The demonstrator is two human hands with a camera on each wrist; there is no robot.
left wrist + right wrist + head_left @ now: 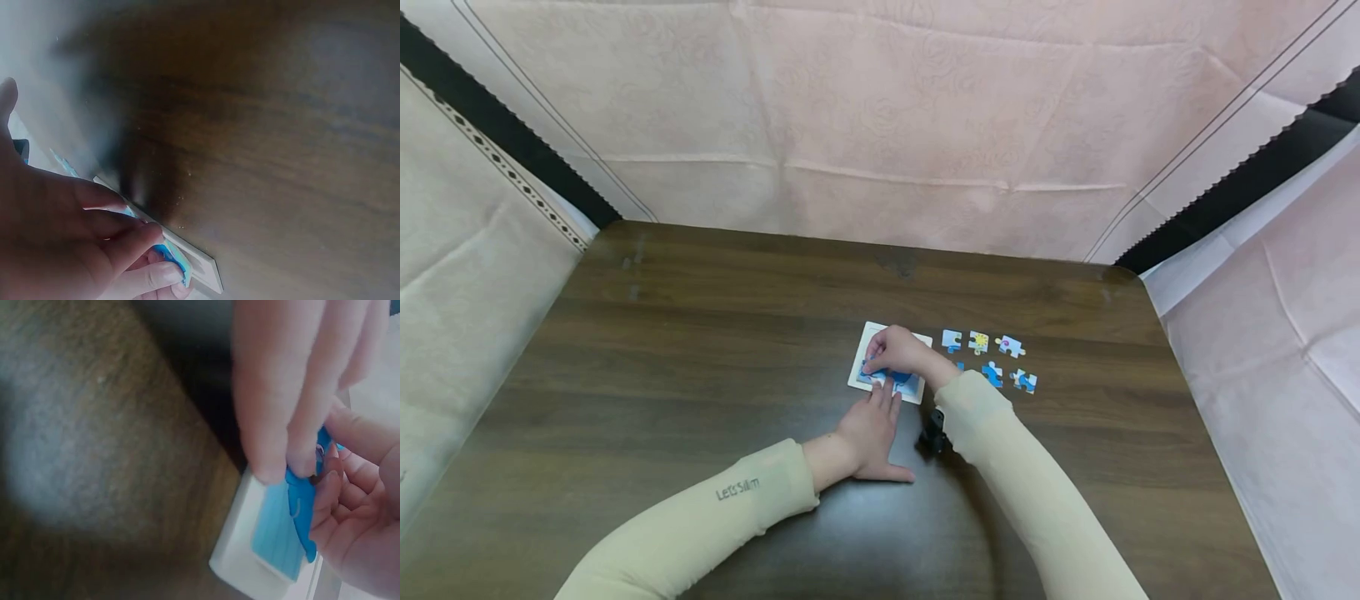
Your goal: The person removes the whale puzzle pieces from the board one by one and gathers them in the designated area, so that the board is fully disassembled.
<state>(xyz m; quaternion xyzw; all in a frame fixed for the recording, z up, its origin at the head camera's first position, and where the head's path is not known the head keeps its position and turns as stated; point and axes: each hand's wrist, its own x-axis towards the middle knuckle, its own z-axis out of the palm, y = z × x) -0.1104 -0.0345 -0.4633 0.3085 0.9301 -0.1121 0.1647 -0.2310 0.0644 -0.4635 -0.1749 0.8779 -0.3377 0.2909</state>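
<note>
A small white-framed puzzle board (856,377) lies on the table, with blue picture pieces inside its frame. My left hand (870,433) lies spread with straight fingers, the fingertips on the board's near edge and the thumb out to the side. Over the board, my right hand (901,350) bends its fingers and pinches a blue puzzle piece (302,515), seen close up in the right wrist view. That piece sits right at the left fingertips (270,465), above the light-blue striped part of the board. Fingers of both hands cover much of the picture.
Right of the board, several loose jigsaw pieces lie in two rows, among them a yellow one (978,342) and a blue one (992,374). The right forearm partly covers the lower row. Pale cloth (880,125) hangs behind the brown table (700,350).
</note>
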